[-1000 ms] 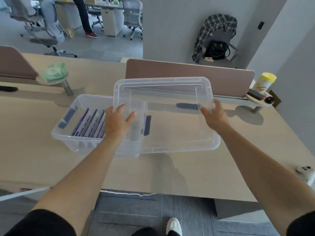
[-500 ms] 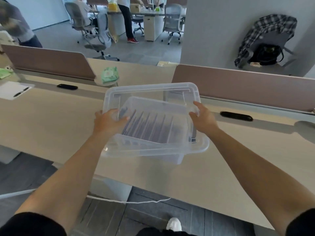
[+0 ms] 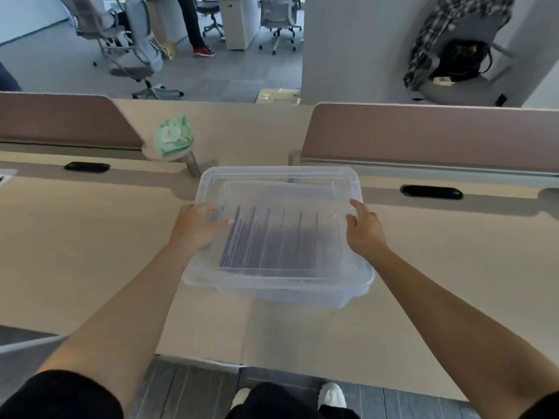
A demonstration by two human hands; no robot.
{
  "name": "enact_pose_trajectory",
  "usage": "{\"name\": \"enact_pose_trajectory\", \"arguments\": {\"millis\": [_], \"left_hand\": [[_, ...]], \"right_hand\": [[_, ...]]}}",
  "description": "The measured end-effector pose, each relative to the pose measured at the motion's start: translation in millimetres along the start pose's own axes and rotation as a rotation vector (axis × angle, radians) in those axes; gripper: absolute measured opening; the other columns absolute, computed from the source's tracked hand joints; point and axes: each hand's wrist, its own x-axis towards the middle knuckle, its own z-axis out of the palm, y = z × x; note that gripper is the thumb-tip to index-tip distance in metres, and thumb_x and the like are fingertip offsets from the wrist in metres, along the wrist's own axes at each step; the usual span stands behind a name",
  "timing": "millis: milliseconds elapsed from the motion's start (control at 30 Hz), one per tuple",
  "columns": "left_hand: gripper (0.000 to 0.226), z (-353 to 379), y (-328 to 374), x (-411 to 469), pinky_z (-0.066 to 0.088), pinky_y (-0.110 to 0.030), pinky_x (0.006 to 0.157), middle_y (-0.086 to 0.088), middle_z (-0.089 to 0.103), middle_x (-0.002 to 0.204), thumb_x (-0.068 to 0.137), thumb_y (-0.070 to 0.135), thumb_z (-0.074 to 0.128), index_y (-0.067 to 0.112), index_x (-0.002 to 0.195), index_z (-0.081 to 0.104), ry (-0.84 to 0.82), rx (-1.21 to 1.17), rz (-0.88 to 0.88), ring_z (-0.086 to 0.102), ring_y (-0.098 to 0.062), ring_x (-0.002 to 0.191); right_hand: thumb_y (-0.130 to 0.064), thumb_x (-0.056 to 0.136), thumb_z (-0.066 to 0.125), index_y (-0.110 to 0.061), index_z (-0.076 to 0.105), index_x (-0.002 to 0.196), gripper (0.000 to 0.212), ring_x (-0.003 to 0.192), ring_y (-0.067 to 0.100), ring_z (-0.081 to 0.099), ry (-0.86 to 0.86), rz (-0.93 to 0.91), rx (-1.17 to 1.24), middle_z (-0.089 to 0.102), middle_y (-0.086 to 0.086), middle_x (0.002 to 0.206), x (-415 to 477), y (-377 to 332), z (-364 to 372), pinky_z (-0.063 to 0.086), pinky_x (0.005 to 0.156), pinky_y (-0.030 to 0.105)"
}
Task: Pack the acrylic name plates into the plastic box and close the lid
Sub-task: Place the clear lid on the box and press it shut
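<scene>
With left hand and right hand gripping the lid's side edges atop the plastic box of upright name plates, square rim to rim, then press down evenly.

A clear lid lies over the plastic box in the middle of the desk. The left hand holds the lid's left edge. The right hand holds its right edge. Purple name plates stand in a row inside the box. A green pack sits by the desk's far edge.
</scene>
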Motion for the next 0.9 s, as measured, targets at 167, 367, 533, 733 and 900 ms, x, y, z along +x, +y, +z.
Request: {"name": "enact_pose_trajectory", "arguments": {"millis": [167, 367, 533, 733, 900], "left_hand": [[0.070, 16, -15, 42, 0.041, -0.034, 0.106, -0.011, 0.051, 0.136, 0.068, 0.059, 0.080, 0.026, 0.127, 0.061, -0.125, -0.009, 0.085, 0.051, -0.027, 0.125], [0.065, 15, -34, 58, 0.046, -0.038, 0.099, -0.006, 0.056, 0.130, 0.070, 0.060, 0.075, 0.028, 0.124, 0.059, -0.156, -0.013, 0.123, 0.057, -0.026, 0.116], [0.070, 20, -36, 59, 0.043, -0.036, 0.100, -0.009, 0.052, 0.135, 0.076, 0.054, 0.074, 0.019, 0.134, 0.053, -0.127, -0.005, 0.109, 0.055, -0.028, 0.121], [0.068, 36, -27, 51, 0.042, -0.037, 0.101, -0.009, 0.046, 0.141, 0.081, 0.053, 0.069, 0.021, 0.137, 0.048, -0.103, 0.022, 0.088, 0.052, -0.028, 0.124], [0.068, 39, -31, 48, 0.041, -0.039, 0.101, -0.013, 0.044, 0.143, 0.087, 0.051, 0.063, 0.021, 0.143, 0.041, -0.092, 0.073, 0.107, 0.049, -0.031, 0.126]], "right_hand": [[-0.018, 0.104, 0.035, -0.026, 0.035, 0.150, 0.047, 0.124, 0.037, 0.043, 0.163, 0.124, -0.119, 0.054, 0.018, 0.133, -9, -1, 24, 0.037, 0.105, 0.048], [-0.013, 0.104, 0.030, -0.026, 0.038, 0.149, 0.047, 0.122, 0.035, 0.040, 0.219, 0.187, -0.145, 0.056, 0.015, 0.131, -13, -8, 42, 0.038, 0.099, 0.041], [-0.009, 0.104, 0.027, -0.025, 0.039, 0.150, 0.050, 0.122, 0.035, 0.041, 0.285, 0.184, -0.195, 0.051, 0.004, 0.145, -5, -6, 47, 0.031, 0.087, 0.028], [-0.007, 0.102, 0.033, -0.014, 0.037, 0.151, 0.049, 0.132, 0.036, 0.041, 0.266, 0.211, -0.227, 0.040, 0.003, 0.155, -2, 5, 41, 0.037, 0.103, 0.037], [-0.013, 0.103, 0.031, -0.016, 0.030, 0.152, 0.048, 0.128, 0.034, 0.034, 0.184, 0.195, -0.303, 0.022, -0.003, 0.162, -7, 6, 47, 0.039, 0.099, 0.041]]}}
